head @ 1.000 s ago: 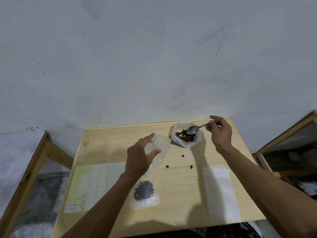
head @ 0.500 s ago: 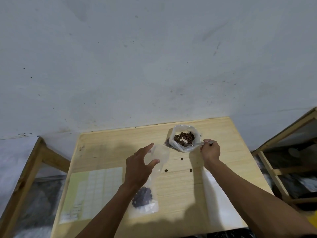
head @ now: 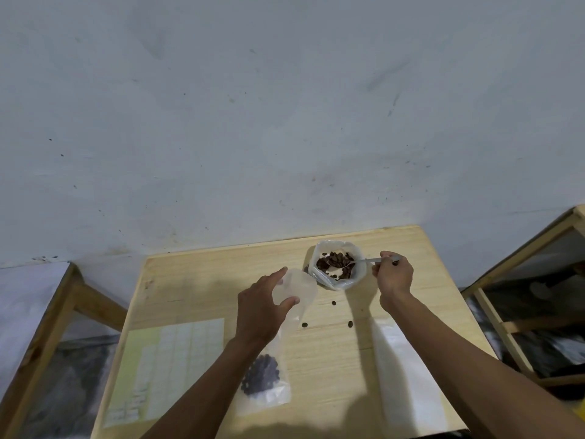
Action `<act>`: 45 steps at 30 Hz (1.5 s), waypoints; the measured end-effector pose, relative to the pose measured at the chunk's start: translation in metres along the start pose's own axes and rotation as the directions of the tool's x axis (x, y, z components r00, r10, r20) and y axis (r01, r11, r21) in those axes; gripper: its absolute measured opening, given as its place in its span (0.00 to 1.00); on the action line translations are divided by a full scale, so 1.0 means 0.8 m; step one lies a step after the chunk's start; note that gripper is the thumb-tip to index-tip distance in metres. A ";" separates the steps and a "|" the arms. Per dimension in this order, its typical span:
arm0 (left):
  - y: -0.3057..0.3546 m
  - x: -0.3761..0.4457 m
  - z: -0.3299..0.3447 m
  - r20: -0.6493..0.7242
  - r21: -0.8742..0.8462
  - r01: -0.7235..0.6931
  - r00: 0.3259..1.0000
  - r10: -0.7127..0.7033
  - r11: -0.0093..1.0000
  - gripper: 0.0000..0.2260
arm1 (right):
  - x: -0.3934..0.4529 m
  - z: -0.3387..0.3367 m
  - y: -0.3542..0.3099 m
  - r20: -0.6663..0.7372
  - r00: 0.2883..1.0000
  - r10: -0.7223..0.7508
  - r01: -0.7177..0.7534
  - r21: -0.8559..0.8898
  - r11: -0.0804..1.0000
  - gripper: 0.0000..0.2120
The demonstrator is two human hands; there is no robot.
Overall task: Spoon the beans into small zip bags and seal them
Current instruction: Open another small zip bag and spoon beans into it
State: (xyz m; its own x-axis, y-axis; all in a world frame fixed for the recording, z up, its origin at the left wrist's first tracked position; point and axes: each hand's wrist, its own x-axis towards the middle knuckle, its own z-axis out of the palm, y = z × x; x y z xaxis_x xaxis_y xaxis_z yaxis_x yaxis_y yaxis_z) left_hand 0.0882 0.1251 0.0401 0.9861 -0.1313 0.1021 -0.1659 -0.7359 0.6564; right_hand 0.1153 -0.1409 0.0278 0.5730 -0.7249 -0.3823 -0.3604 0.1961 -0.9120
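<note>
Two hands are at work on the wooden table [head: 202,280], and I'll take them from the left of the frame. At lower left lies a pale sheet of labels [head: 167,369], flat on the wood. My left hand [head: 259,312] is curled round the mouth of a small zip bag [head: 297,289], thumb and fingers pinching it so the opening gapes toward the bean supply; a dark clump of beans [head: 261,375] already sits in its bottom, near my forearm. Three stray beans [head: 304,325] lie loose on the table just right of it. Further right, at centre, the supply bag [head: 337,264] stands open, and my right hand [head: 392,274] pinches the handle of the spoon [head: 354,263], its bowl down among the beans. Whether the bowl is loaded I can't quite tell. At lower right lies an empty zip bag [head: 408,375].

I judge this the scooping step. Next comes a level lift and a short carry left to the held bag without spilling.
</note>
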 end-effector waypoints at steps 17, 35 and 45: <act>0.024 0.013 0.016 0.133 0.132 0.071 0.987 -0.089 0.989 0.30 | -0.076 -0.031 -0.037 0.262 0.950 -0.169 0.193 -0.068 0.979 0.09; 0.017 -0.003 0.001 0.148 0.042 0.113 0.982 -0.118 0.993 0.30 | -0.124 -0.026 -0.048 0.516 0.669 -0.535 0.630 -0.012 0.776 0.08; -0.011 -0.021 -0.012 0.067 -0.088 0.162 0.985 -0.157 0.983 0.27 | -0.057 -0.039 -0.022 0.063 0.951 -0.301 0.299 0.048 0.953 0.09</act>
State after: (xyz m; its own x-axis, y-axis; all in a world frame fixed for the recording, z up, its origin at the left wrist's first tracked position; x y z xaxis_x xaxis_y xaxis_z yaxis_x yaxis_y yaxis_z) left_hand 0.0733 0.1401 0.0399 0.9969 -0.0588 -0.0526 -0.0021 -0.6859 0.7277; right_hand 0.0722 -0.1319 0.0658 0.7001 -0.7072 -0.0984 -0.1368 0.0023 -0.9906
